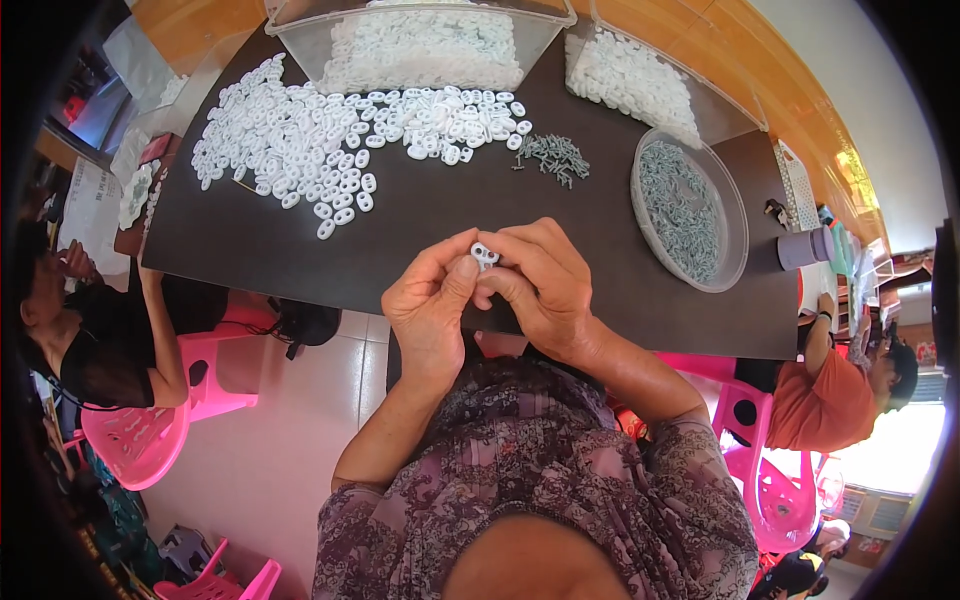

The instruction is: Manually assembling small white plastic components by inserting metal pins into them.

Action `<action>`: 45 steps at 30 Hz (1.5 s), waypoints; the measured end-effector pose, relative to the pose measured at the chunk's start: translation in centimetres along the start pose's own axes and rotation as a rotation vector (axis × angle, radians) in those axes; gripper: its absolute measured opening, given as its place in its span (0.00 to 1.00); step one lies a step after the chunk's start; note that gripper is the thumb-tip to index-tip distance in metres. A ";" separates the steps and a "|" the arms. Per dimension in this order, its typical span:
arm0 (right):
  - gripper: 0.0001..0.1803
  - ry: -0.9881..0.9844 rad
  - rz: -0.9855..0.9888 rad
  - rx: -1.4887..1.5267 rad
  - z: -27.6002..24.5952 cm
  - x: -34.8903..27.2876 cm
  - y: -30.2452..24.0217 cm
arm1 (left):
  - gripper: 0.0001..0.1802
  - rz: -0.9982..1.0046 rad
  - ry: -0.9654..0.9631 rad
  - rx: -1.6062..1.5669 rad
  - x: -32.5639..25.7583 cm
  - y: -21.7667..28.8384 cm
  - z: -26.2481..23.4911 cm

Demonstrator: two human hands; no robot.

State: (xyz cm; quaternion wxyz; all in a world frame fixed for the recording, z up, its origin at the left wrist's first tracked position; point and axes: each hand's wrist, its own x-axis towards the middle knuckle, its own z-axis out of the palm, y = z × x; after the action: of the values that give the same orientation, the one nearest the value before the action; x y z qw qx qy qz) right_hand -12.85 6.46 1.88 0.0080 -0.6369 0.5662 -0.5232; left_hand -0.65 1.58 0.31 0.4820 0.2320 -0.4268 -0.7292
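Note:
Just beyond the table's near edge, both my hands pinch one small white oval plastic piece with two holes. My left hand grips its left side between thumb and fingers. From the other side, my right hand closes thumb and fingertips on it; whether a screw is also in those fingers is hidden. Farther up the dark table lies a wide spread of loose white two-holed pieces. A small heap of grey screws rests to the right of them.
A clear bin of white pieces stands at the back, with a second clear bin to its right. A round clear tub of screws and a greyish cup are at right. People sit on pink chairs at both sides.

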 end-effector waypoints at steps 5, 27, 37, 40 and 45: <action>0.19 -0.018 -0.045 -0.006 -0.3 0.1 -0.3 | 0.12 0.031 0.006 -0.013 -0.2 0.3 0.4; 0.16 0.150 -0.003 0.107 -1.6 -1.5 -2.0 | 0.13 0.217 -0.019 0.041 -2.7 0.1 3.6; 0.16 0.199 0.008 0.180 -2.4 -2.9 -1.5 | 0.11 0.334 0.009 0.183 -3.6 -1.1 4.6; 0.16 0.187 0.009 0.177 -2.6 -3.0 -1.3 | 0.10 0.310 0.038 0.164 -3.8 -1.1 5.2; 0.18 0.191 -0.011 0.204 -3.1 -2.8 -1.5 | 0.11 0.298 0.081 0.201 -4.2 -1.1 5.6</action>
State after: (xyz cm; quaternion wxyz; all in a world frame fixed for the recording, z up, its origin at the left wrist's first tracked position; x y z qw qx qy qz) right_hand -13.32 10.84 2.33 0.0157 -0.5830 0.5049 -0.6363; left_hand -3.60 7.83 2.02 0.5761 0.2424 -0.5072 -0.5934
